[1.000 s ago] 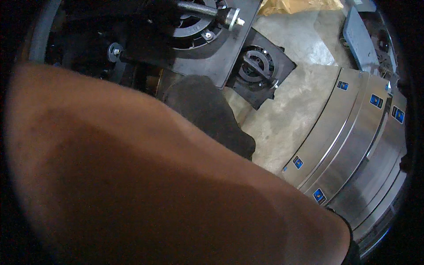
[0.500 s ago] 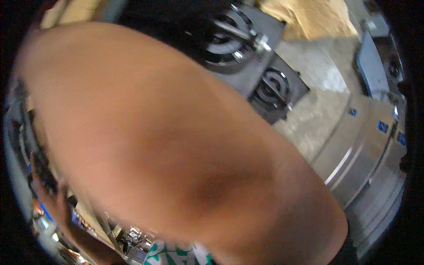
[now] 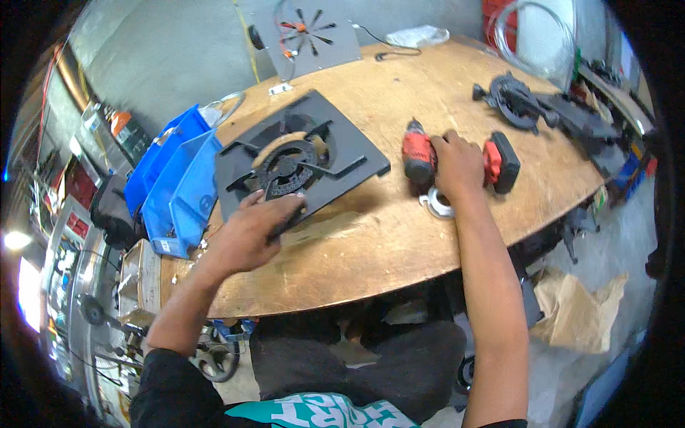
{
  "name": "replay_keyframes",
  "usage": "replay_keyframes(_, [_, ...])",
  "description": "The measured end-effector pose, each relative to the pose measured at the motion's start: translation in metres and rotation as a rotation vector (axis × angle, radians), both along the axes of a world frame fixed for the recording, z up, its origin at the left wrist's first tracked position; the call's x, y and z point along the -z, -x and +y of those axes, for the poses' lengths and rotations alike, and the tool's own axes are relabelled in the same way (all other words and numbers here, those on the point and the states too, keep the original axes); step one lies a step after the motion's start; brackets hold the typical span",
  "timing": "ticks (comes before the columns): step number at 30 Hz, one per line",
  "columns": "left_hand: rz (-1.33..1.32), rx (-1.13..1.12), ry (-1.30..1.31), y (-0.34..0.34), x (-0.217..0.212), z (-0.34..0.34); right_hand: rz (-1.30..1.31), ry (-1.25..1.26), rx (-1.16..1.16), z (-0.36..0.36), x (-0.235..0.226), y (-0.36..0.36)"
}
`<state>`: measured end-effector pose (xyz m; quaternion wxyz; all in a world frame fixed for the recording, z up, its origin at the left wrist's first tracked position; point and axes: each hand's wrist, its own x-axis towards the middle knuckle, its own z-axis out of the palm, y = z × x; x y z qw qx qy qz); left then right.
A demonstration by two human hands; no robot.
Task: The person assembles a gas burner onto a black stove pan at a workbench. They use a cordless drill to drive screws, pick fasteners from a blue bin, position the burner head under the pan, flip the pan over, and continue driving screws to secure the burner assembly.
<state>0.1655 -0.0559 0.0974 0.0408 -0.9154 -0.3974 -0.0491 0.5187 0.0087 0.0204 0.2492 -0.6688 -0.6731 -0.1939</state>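
Observation:
My left hand (image 3: 253,232) is closed around the near edge of a black gas stove top (image 3: 341,146), fingers curled over its rim. The plate carries a round burner with a tan ring (image 3: 280,148) and thin pan-support arms. Its near right corner looks slightly raised, with a shadow on the wood below. To the right, my right hand (image 3: 459,167) is wrapped around the handle of a red and black cordless drill (image 3: 419,153), which lies on its side. The drill's battery (image 3: 505,162) shows beyond my hand. A pale metal ring (image 3: 437,203) lies beside my right wrist.
The wooden table (image 3: 342,264) curves in front of me. Blue bins (image 3: 187,192) stand at its left end. A grey panel with a burner cutout (image 3: 307,39) leans on the wall. Black stove parts (image 3: 517,103) lie far right; brown paper (image 3: 581,310) is on the floor.
Earlier a forearm filled most of the view, with stove tops and cartons beyond it. Now the view faces the table, with my left hand on a stove top and my right on the drill.

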Motion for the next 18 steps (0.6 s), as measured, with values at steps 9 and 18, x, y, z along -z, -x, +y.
replay_keyframes(9, [-0.138, -0.122, -0.232, 0.105, -0.028, 0.053, -0.008, 0.069, 0.067, -0.004, -0.006, 0.009])
replay_keyframes(18, [-0.333, -0.153, -0.601, 0.147, 0.001, 0.076, -0.056, 0.010, 0.079, -0.006, -0.009, 0.021])
